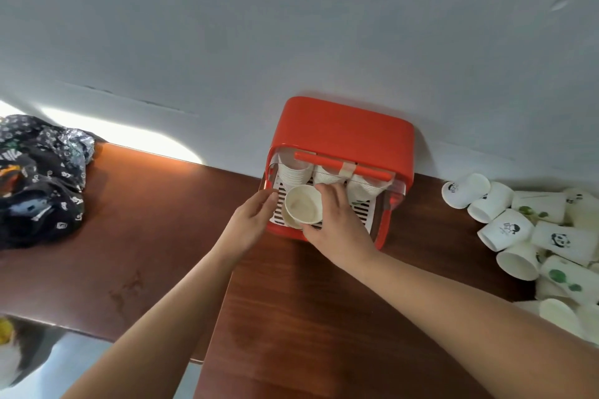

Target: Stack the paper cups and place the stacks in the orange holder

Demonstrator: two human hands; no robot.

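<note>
Right hand (337,230) grips a paper cup stack (303,204) at the orange holder (343,129)'s open front; left hand (251,220), fingers straight, touches the holder's left edge; loose cups (534,230) lie heaped on the table (162,220), well right.

Wall (291,26): plain pale grey, thin crack line at left.
Light patch (129,139): bright, at the wall's foot, left.
Desk (155,220): glossy reddish-brown wood, set against the wall; faint stain (126,288) near the front.
Dark patterned cloth bundle (42,178): desk's left end.
Floor (81,356): pale, lower left.
</note>
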